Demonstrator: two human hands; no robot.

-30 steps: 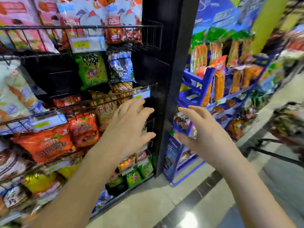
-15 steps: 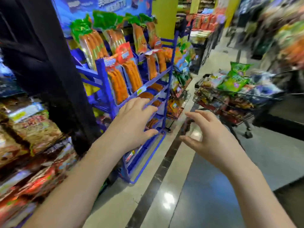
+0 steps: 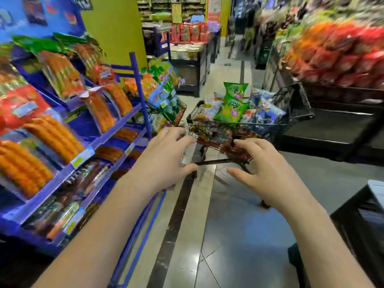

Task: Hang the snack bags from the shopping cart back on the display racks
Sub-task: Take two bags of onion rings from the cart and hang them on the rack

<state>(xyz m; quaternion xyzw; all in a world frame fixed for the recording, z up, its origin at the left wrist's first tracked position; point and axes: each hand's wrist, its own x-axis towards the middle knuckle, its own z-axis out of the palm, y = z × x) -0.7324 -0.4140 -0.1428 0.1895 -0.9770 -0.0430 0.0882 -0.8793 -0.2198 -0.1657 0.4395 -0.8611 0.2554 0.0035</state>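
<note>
Compared with one second earlier, the view had swung right. The black wire racks of hanging snacks, which then filled the left side, were out of frame. The shopping cart [image 3: 195, 113], off to the right half a second before, stood at centre just beyond both hands. The blue rack [image 3: 138, 80] of sausage packs [image 3: 54, 138] had shifted to the left edge.

The left hand [image 3: 166, 161] and right hand [image 3: 268, 169] were held out wide as before, fingers spread and slightly bent, holding nothing. The snack bags [image 3: 232, 109] lay heaped in the cart, two green ones uppermost with dark blue ones beside them to the right.

The left fingertips overlapped the cart's near corner in the picture; contact could not be confirmed. The hands covered part of the cart's lower frame. The bags deeper in the basket were too blurred to identify. The red and orange display [image 3: 332, 55] at upper right was smeared by motion and its goods could not be made out. A dark object [image 3: 363, 221] at lower right was cut off by the frame edge. Print on the sausage packs and shelf labels was illegible. The tiled floor [image 3: 228, 235] showed glare.
</note>
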